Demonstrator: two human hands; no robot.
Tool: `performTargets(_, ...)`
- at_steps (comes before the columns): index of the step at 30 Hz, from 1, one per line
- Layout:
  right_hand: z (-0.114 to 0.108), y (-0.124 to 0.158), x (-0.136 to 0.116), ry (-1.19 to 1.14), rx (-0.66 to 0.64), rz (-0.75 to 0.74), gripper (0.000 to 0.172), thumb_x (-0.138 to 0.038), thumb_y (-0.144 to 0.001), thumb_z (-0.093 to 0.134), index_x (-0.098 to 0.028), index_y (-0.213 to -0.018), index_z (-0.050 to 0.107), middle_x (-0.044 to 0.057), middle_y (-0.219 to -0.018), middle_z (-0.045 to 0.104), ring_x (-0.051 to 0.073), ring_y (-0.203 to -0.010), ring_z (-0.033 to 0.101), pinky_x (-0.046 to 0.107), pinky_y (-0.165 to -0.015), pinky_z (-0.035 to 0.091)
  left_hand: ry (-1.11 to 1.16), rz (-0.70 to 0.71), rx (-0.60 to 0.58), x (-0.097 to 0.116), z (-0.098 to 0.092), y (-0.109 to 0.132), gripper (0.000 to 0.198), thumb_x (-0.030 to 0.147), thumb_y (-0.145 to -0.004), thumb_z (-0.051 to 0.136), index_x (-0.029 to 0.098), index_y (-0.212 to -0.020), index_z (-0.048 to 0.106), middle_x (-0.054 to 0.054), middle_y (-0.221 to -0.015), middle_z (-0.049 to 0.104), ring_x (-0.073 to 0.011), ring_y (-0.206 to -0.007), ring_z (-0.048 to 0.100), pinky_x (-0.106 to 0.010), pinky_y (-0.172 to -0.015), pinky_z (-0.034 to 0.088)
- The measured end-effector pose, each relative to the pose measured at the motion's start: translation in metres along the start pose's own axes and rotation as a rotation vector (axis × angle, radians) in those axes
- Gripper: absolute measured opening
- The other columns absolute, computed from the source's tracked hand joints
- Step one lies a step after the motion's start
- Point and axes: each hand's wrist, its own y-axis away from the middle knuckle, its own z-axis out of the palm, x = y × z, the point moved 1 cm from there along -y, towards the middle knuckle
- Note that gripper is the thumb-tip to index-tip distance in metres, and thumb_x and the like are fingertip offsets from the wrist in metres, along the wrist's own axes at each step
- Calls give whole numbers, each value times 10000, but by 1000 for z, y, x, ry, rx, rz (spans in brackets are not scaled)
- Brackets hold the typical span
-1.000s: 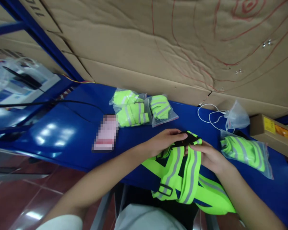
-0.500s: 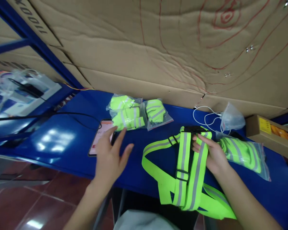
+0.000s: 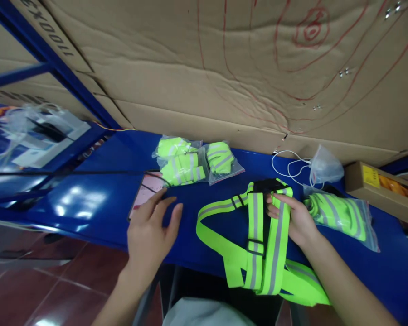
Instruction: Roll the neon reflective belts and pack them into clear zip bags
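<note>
My right hand (image 3: 294, 219) grips one strap of a neon-yellow reflective harness (image 3: 255, 231), its fingers wrapped around the strap near the top. Grey stripes run along the straps, and black buckles show on two of them. The lower straps hang over the table's front edge. My left hand (image 3: 153, 231) holds nothing; its fingers are spread and slightly bent over the near side of a phone (image 3: 149, 188) lying on the blue table. From this view I cannot tell whether the fingertips touch the phone.
Bagged neon straps (image 3: 182, 165) lie at the back beside another bag (image 3: 220, 158). Right of the harness rest a further bag (image 3: 338, 213), a white cable (image 3: 287, 167), a clear plastic piece (image 3: 324, 167) and a cardboard box (image 3: 382, 190). A cardboard wall (image 3: 190, 81) rises behind; a black cable (image 3: 71, 173) crosses the left.
My left hand has shifted slightly left and down at the phone. The black cable now runs straighter across the left side. My right hand keeps hold of the harness strap; the view has shifted slightly.
</note>
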Motion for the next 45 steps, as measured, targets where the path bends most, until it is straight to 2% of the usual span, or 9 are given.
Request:
performTargets(5, 4, 4, 0, 33, -45, -32, 192, -294, -734, 781, -117, -771, 716, 25, -715, 584, 74, -544, 395, 230, -496, 330, 9, -65, 184, 8, -9, -6, 321, 330, -933, 652, 179, -1215, 671, -189, -1514, 480, -365, -1232, 605, -538, -1044, 490)
performTargets(8, 5, 4, 2, 30, -62, -39, 171, -276, -746, 773, -122, -773, 704, 28, -740, 604, 74, -549, 403, 229, -496, 327, -4, -134, 331, 7, -11, 9, 192, 313, -905, 686, 179, -1043, 689, -149, -1190, 626, -352, -1165, 606, -517, -968, 527)
performTargets(12, 6, 7, 3, 31, -112, -20, 171, -274, -770, 772, -118, -796, 706, 26, -713, 607, 76, -552, 413, 231, -513, 340, 530, -59, -168, 39, 3, 29, 122, 250, -987, 561, 241, -1095, 617, -50, -1012, 677, -196, -867, 677, -336, -750, 579)
performTargets(17, 8, 13, 2, 54, -139, -39, 287, -364, -757, 832, -105, -836, 735, 42, -727, 631, 85, -572, 470, 227, -535, 384, 984, 31, -549, 104, 45, -14, 955, 433, -841, 786, 280, -1596, 221, -161, -1665, 277, -332, -1541, 297, -534, -1238, 318)
performTargets(23, 5, 11, 5, 68, 16, -173, 400, -562, -822, 784, -168, -837, 711, -5, -601, 599, 114, -570, 555, 229, -598, 491, 1590, -184, -1130, 142, 84, -50, 869, 506, -739, 869, 150, -1431, 481, -186, -1231, 690, -355, -1185, 667, -531, -1066, 475)
performTargets(27, 3, 15, 14, 309, 265, -178, 546, -668, -826, 725, -220, -1139, 732, 89, -971, 773, 273, -930, 732, 371, -844, 598, 1495, -196, -1113, 139, 90, -32, 633, 493, -844, 780, 181, -1364, 598, -139, -1314, 684, -327, -1251, 628, -485, -1095, 459)
performTargets(32, 8, 26, 16, 740, 27, -280, 652, -726, -950, 480, -230, -1324, 679, 108, -1392, 658, 330, -1413, 509, 459, -1185, 408, 1449, -104, -1233, 132, 84, -18, 552, 540, -888, 706, 153, -1280, 686, -130, -1299, 707, -348, -1282, 607, -483, -1112, 449)
performTargets(41, 5, 30, 14, 1022, -211, -171, 681, -687, -1024, 264, -241, -1400, 615, 110, -1397, 638, 309, -1432, 467, 520, -1261, 252, 1476, -166, -1141, 134, 85, -5, 485, 478, -836, 770, 193, -1225, 722, -90, -1253, 730, -317, -1238, 619, -444, -1113, 458)
performTargets(45, 1, 24, 2, 1127, -224, -328, 535, -612, -1036, 386, -221, -1171, 726, 102, -1194, 717, 304, -1185, 636, 511, -1124, 448, 1484, -262, -1192, 132, 86, -11, 554, 501, -751, 832, 174, -1186, 727, -100, -1185, 744, -328, -1159, 650, -459, -1033, 510)
